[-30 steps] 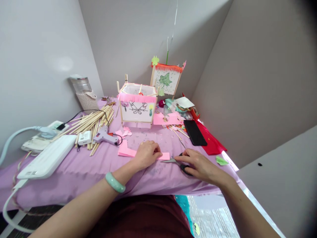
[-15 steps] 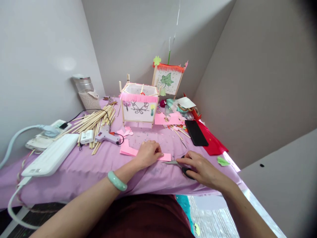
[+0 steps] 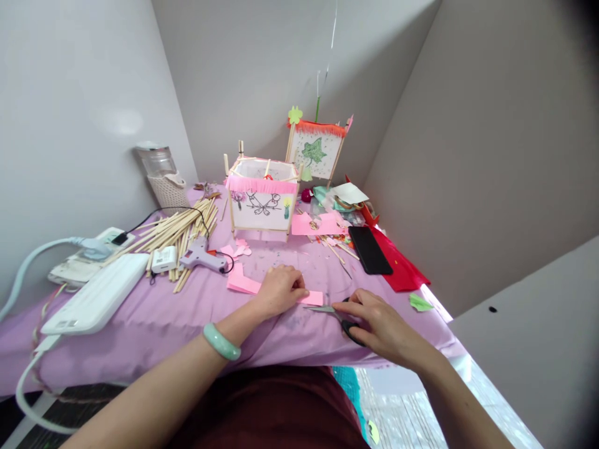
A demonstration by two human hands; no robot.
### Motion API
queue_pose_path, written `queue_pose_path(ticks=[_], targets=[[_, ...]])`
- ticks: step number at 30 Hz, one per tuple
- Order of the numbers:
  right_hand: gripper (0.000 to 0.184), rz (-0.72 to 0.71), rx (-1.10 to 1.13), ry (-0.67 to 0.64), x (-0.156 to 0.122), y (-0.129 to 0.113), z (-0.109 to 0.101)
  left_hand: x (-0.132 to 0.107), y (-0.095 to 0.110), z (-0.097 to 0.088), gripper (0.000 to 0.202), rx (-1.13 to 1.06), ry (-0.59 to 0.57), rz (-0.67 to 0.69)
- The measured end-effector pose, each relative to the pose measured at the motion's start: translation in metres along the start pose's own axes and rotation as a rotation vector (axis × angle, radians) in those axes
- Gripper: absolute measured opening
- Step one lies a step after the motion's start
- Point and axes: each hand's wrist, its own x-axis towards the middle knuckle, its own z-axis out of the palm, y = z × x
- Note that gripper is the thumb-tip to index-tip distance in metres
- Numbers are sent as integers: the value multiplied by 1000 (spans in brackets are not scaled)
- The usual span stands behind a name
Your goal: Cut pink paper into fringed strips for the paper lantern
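My left hand [image 3: 281,290] rests on a folded strip of pink paper [image 3: 312,298], its fingers curled and pressing the paper to the purple cloth. The strip's right end sticks out past my fingertips, and its other end shows to the left of my hand. Black-handled scissors [image 3: 322,308] are in my right hand [image 3: 381,324], fingers closed round the handles. Their blades point left, just below the near edge of the strip, and look nearly together. Behind my hands stands a square paper lantern [image 3: 263,209] on a stick frame, with a pink fringe and drawn birds.
At left lie wooden sticks [image 3: 175,234], a glue gun [image 3: 202,254], a white power bank [image 3: 96,293] and cables. A black phone [image 3: 370,249] lies on red paper [image 3: 405,274] at right. A second lantern [image 3: 314,153] hangs behind, near pink scraps [image 3: 322,223].
The scissors have shifted slightly left and down along the strip's near edge, with my right hand moving a little. My left hand stays in place on the paper.
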Motion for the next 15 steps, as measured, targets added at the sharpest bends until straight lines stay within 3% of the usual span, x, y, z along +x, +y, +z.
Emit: queue_pose_path(ticks=[8, 15], targets=[[41, 49, 54, -24, -12, -3, 1, 1, 0, 1, 13, -8, -9, 2], [38, 70, 16, 37, -3, -5, 11, 1, 2, -1, 13, -2, -19, -7]])
